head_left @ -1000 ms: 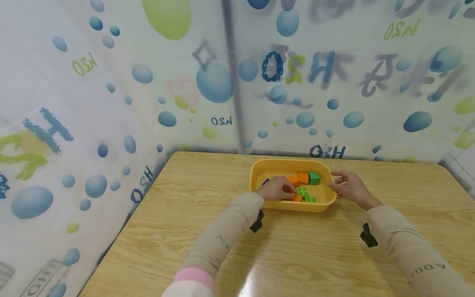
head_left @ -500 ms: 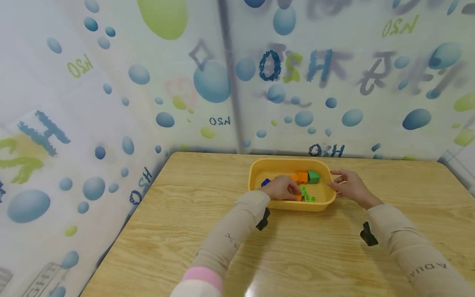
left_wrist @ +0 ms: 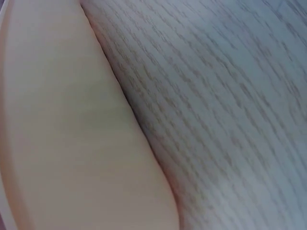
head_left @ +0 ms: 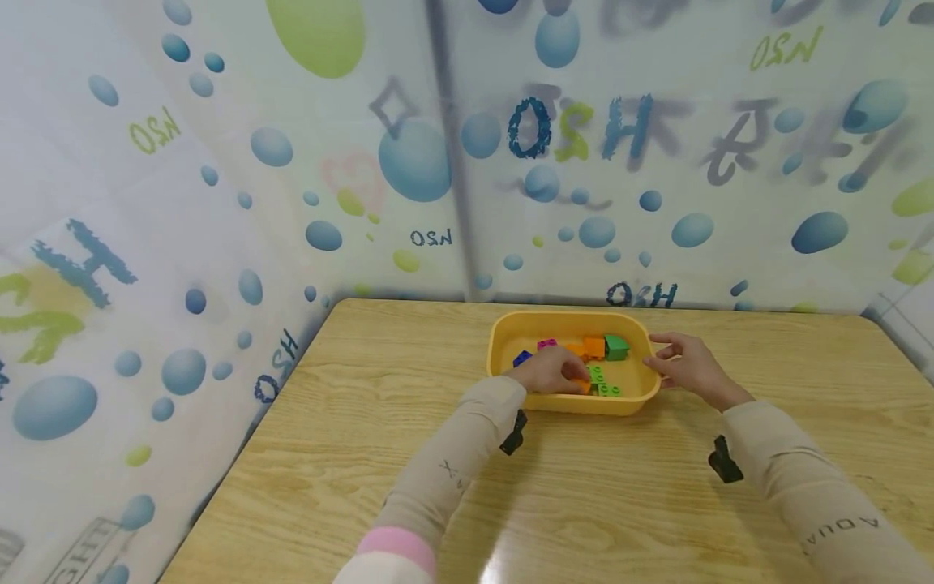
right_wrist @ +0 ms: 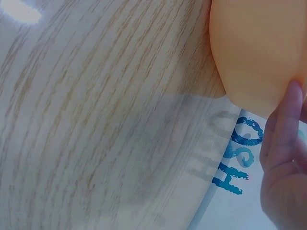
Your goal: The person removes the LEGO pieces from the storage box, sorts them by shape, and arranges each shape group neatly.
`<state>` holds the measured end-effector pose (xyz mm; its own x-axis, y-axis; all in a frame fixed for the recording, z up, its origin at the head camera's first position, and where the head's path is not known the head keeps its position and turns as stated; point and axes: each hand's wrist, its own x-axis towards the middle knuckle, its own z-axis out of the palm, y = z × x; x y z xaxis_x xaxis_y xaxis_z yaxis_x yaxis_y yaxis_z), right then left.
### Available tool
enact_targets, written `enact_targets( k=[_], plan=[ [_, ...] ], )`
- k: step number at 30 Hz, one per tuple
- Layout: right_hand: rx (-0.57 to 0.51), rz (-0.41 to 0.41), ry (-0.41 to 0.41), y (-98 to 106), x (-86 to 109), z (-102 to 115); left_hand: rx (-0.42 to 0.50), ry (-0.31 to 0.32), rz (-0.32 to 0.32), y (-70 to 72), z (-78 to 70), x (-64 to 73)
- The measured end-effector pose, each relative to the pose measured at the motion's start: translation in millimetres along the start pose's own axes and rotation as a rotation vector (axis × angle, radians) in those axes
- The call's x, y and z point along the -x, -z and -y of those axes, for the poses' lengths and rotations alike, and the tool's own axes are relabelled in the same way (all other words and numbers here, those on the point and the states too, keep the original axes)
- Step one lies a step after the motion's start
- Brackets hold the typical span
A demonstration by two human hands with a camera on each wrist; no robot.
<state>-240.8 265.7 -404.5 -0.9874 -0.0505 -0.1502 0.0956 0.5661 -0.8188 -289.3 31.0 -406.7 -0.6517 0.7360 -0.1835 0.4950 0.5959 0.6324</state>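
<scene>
A yellow plastic bin (head_left: 569, 403) stands on the table with toy building bricks inside. My left hand (head_left: 550, 370) reaches over the near wall, its fingers pinching an orange brick (head_left: 582, 387) near the bin floor. Beside that brick lie light green bricks (head_left: 597, 375). Further back are another orange brick (head_left: 594, 349), a green curved brick (head_left: 616, 348) and a pink brick (head_left: 547, 344). A blue brick (head_left: 521, 358) is partly covered by the left hand. My right hand (head_left: 686, 369) holds the bin's right end, thumb at the rim and fingers outside, as the right wrist view shows.
The wooden table (head_left: 598, 487) reaches back to a wall sheet (head_left: 554, 219) printed with bubbles and letters. In the left wrist view only the bin's outer wall (left_wrist: 72, 120) and tabletop (left_wrist: 216, 96) show.
My left hand has shifted slightly right, then a little back left, inside the bin, uncovering the pink brick. The right hand stays at the rim.
</scene>
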Motion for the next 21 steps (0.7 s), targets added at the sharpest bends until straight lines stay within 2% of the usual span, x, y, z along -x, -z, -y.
enact_targets(
  k=[9, 21],
  plan=[
    [0.007, -0.003, -0.018, -0.6, 0.6, 1.0, -0.027, -0.023, -0.004, -1.1, 1.2, 0.4],
    [0.007, -0.009, -0.012, -1.2, 0.3, 0.5, 0.001, 0.038, -0.031, -0.5, -0.5, 1.7]
  ],
)
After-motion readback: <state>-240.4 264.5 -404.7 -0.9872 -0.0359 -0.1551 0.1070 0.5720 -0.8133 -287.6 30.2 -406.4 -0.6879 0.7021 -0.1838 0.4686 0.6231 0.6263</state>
